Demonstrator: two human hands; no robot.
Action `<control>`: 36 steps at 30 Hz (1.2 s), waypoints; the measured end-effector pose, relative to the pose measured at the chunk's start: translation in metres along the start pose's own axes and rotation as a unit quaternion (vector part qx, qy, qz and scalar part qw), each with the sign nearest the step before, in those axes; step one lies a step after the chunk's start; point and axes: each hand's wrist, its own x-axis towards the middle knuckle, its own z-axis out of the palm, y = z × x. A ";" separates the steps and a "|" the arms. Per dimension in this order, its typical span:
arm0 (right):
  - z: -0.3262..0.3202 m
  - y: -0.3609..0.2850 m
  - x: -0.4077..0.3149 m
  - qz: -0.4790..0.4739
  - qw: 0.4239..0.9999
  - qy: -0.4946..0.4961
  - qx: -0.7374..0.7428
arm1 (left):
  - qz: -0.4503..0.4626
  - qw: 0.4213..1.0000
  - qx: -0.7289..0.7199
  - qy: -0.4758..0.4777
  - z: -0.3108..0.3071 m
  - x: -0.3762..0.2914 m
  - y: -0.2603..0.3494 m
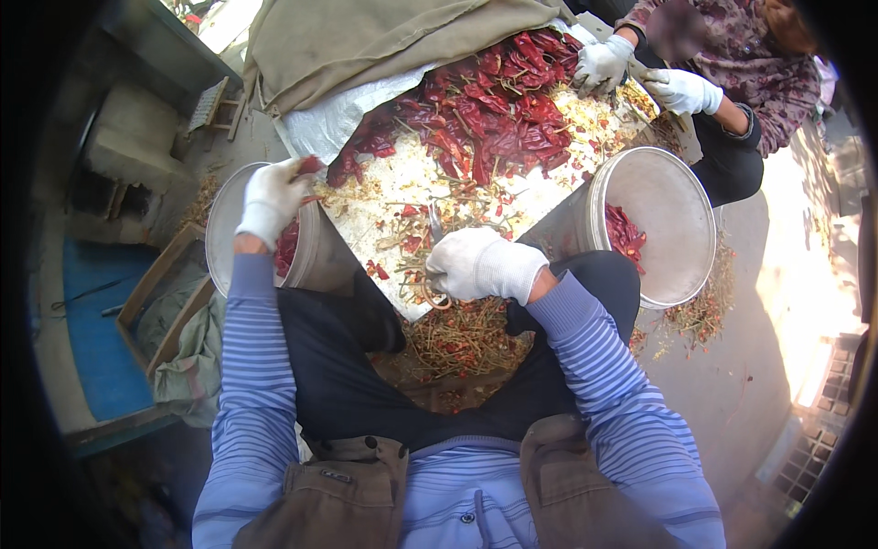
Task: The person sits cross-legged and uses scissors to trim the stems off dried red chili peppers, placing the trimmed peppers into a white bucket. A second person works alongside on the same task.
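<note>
My left hand (266, 199), in a white knit glove, is at the rim of the left bucket (225, 226). A dark red dried chili pepper (311, 165) pokes out between its fingers. Dried red chilies (286, 250) show inside that bucket. My right hand (480, 264), gloved alike, grips a pair of scissors (435, 223) at the near corner of the white work surface (350, 230). Their blades point away from me; one handle loop shows below the glove. Cut stems and seeds surround them. A heap of dried red chilies (480, 117) covers the far part of the surface.
Another bucket (669, 206) with chilies leans by my right knee. Cut stems (466, 343) lie piled between my feet. Across to the right, a person's gloved hands (682, 91) work at the surface. Brown cloth (384, 48) covers the heap's back. A wooden frame (164, 295) stands left.
</note>
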 end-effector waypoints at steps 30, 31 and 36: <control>-0.002 0.003 -0.002 0.047 0.999 0.023 -0.002 | 0.008 0.916 -0.396 -0.067 0.132 0.031 0.106; -0.003 0.005 -0.002 0.055 0.998 0.035 -0.008 | 0.006 0.916 -0.396 -0.070 0.124 0.028 0.106; -0.009 0.023 0.006 0.133 0.929 0.321 0.131 | 0.073 0.892 -0.441 -0.072 0.077 0.016 0.115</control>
